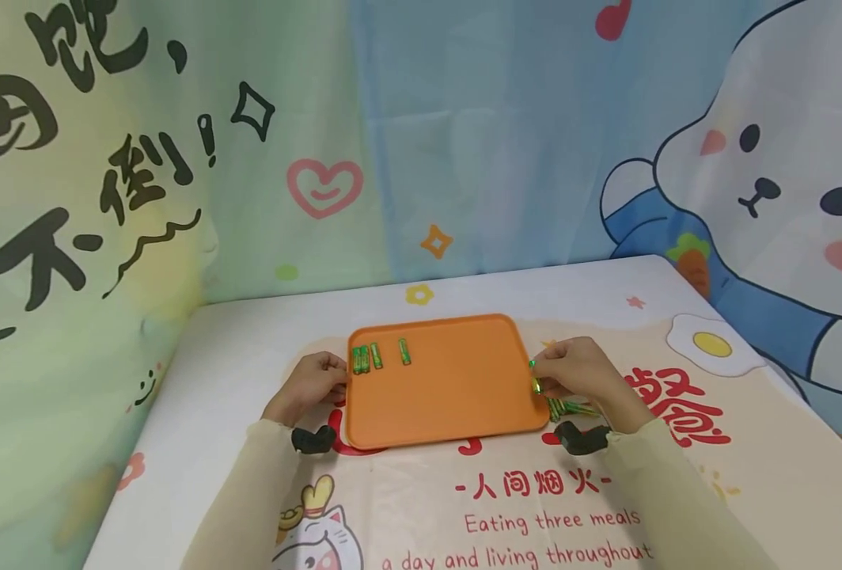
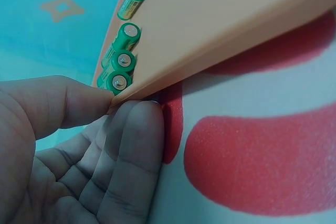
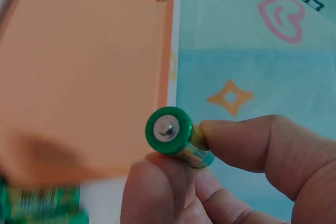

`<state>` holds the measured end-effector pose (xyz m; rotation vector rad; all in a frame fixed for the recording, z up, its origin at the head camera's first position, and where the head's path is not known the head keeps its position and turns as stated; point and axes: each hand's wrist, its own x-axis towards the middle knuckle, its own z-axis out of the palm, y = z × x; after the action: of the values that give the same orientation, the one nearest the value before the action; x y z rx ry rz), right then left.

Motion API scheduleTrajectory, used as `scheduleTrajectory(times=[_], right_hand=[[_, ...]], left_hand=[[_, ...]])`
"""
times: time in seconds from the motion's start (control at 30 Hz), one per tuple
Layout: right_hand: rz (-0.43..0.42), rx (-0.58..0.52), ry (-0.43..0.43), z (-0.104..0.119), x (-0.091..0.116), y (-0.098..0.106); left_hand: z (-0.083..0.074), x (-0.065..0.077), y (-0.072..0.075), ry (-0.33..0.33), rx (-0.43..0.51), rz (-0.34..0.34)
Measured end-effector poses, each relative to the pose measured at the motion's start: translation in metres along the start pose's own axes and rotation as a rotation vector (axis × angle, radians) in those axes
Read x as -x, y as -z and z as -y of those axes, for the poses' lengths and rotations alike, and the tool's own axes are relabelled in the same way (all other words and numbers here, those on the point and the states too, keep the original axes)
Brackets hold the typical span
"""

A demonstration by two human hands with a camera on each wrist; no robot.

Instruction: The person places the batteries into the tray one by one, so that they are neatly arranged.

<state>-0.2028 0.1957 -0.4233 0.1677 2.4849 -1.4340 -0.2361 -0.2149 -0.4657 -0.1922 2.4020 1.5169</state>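
An orange tray [image 1: 449, 396] lies on the table. My left hand [image 1: 314, 384] pinches its left edge between thumb and fingers, the thumb tip [image 2: 100, 100] right beside the batteries. Three green batteries [image 1: 366, 359] stand close in a row at the tray's upper left, and one more battery [image 1: 404, 351] lies a little apart to their right. At the tray's right edge, my right hand [image 1: 578, 368] pinches a green and gold battery [image 3: 169, 129] between thumb and fingers, its button end facing the right wrist camera.
Several loose batteries [image 1: 569, 408] lie on the table beside the tray's right edge, partly under my right hand. A printed cloth [image 1: 521, 522] covers the table. Behind it hangs a printed curtain [image 1: 478, 158].
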Motion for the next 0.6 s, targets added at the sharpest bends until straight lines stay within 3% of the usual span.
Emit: scheduleTrajectory(times=[0.23,0.6], right_hand=[[0.033,-0.046,0.041,0.013,-0.021,-0.028],[0.107,-0.078,0.066,0.031,-0.051,-0.076]], left_hand=[[0.002,-0.001,-0.001,-0.041,0.011,0.004],[0.004,-0.002,0.001,-0.028,0.016,-0.013]])
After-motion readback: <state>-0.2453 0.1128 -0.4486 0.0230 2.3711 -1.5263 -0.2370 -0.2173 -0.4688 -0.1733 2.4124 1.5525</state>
